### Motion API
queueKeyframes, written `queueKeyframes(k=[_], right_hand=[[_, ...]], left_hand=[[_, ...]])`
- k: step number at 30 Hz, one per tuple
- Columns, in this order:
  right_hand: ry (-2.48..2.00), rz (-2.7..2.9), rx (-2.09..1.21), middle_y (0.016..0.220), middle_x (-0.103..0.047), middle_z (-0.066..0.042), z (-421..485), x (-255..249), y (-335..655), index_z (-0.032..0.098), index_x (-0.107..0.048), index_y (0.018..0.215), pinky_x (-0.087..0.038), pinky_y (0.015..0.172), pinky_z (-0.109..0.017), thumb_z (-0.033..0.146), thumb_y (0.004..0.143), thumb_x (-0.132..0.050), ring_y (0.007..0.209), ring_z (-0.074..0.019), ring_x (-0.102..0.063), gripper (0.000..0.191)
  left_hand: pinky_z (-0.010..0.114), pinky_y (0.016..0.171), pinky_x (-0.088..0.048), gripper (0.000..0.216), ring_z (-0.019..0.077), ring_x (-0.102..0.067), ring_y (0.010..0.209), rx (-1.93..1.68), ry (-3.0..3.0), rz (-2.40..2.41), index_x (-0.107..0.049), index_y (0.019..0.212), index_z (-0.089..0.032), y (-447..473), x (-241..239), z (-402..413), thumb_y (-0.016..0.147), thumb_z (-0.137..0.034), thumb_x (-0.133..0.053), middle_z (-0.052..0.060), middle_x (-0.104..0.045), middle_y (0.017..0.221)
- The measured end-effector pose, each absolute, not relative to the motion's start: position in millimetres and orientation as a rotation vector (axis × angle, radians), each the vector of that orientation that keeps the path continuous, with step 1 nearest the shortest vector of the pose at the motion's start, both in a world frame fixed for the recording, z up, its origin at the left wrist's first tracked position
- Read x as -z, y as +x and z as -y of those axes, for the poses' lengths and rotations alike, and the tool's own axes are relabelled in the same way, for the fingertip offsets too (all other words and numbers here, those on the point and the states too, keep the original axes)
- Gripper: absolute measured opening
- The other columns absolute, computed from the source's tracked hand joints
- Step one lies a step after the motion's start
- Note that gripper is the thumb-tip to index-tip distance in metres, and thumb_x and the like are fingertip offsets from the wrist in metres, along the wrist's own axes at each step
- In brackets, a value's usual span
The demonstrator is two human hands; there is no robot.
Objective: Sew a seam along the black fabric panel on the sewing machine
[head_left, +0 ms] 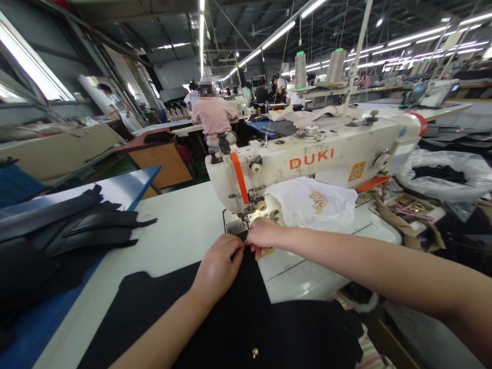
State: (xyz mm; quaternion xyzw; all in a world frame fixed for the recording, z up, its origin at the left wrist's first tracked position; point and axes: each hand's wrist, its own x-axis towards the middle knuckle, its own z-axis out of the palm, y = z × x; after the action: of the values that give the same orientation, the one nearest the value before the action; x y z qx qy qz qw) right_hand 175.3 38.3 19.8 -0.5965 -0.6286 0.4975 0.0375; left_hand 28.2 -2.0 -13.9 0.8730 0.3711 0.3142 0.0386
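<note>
The left hand (218, 266) lies flat on the black fabric (230, 318), its fingers (234, 247) bent down and pressed on the cloth, pinching its far edge together with the other hand. The right hand (265, 236) comes from the right side, its fingers (257, 250) closed in a pinch on the same edge of the black fabric, and the fingertips of both hands touch each other there. The fabric spreads from the fingertips back toward the person, over the white table (180, 230) and down over its near edge; a small metal button (254, 352) shows on it, well behind the left wrist. Just beyond the fingertips is the needle area (258, 207) of the white sewing machine (326, 148), which carries the orange word DUKI. A yellow label (267, 252) shows just under the right fingers. To the right of the right hand, past the needle, lies a white cloth (307, 205) with a small heap of gold metal pieces (318, 201) on it. Far to the left of the left hand is a stack of black cut pieces (77, 225), which lies on a blue surface (138, 179). Two thread cones (318, 69) stand on a rack behind the machine. Far beyond the fingers, a person in a pink top (213, 117) sits at another table, back turned. At the right a clear plastic bag (449, 174) holds something dark.
</note>
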Motion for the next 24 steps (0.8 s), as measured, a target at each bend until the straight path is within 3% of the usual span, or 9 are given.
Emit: queueKeyframes(k=[5, 8, 11, 17, 24], right_hand=[[-1.767, 2.091, -1.336, 0.06, -0.068, -0.006, -34.2, -19.6, 179.4, 0.011, -0.061, 0.062, -0.049, 0.049, -0.02, 0.012, 0.081, -0.05, 0.048, -0.0128, -0.063, 0.022], [-1.685, 2.194, -0.978, 0.082, -0.07, -0.01, -23.5, -15.4, 191.1, 0.012, -0.066, 0.08, -0.05, 0.07, -0.029, 0.015, 0.084, -0.048, 0.077, -0.0199, -0.067, 0.019], [-1.53, 2.292, -0.695, 0.101, -0.066, -0.011, -8.9, -6.8, 207.4, 0.015, -0.067, 0.089, -0.041, 0.087, -0.035, 0.016, 0.087, -0.046, 0.1, -0.0236, -0.057, 0.021], [-1.067, 2.568, -0.067, 0.084, -0.061, -0.007, 4.2, 14.2, 221.9, 0.016, -0.066, 0.096, -0.04, 0.078, -0.032, 0.016, 0.09, -0.046, 0.086, -0.0203, -0.051, 0.021], [-0.977, 2.629, 0.096, 0.084, -0.058, -0.006, -2.8, 21.3, 217.4, 0.014, -0.064, 0.095, -0.041, 0.076, -0.032, 0.016, 0.089, -0.049, 0.084, -0.02, -0.049, 0.017]], left_hand=[[0.033, 0.071, -0.051, 0.017, 0.0187, -0.058, 0.078, -0.903, 2.805, -1.113, -0.058, 0.077, -0.017, 29.9, 12.7, 3.4, 0.087, -0.015, -0.045, 0.005, -0.061, 0.078], [0.033, 0.071, -0.051, 0.017, 0.0185, -0.057, 0.077, -0.895, 2.791, -1.131, -0.057, 0.076, -0.017, 29.7, 12.8, 3.2, 0.087, -0.014, -0.044, 0.005, -0.061, 0.077], [0.033, 0.071, -0.051, 0.016, 0.0183, -0.057, 0.077, -0.923, 2.768, -1.141, -0.057, 0.077, -0.017, 29.7, 13.2, 2.8, 0.086, -0.014, -0.045, 0.005, -0.061, 0.077], [0.032, 0.069, -0.051, 0.015, 0.0173, -0.057, 0.073, -0.972, 2.753, -1.135, -0.058, 0.077, -0.018, 30.5, 13.6, 2.4, 0.086, -0.014, -0.046, 0.004, -0.061, 0.075], [0.032, 0.07, -0.051, 0.015, 0.018, -0.057, 0.075, -0.891, 2.784, -1.133, -0.057, 0.078, -0.017, 29.6, 13.9, 1.0, 0.087, -0.013, -0.045, 0.005, -0.062, 0.076]])
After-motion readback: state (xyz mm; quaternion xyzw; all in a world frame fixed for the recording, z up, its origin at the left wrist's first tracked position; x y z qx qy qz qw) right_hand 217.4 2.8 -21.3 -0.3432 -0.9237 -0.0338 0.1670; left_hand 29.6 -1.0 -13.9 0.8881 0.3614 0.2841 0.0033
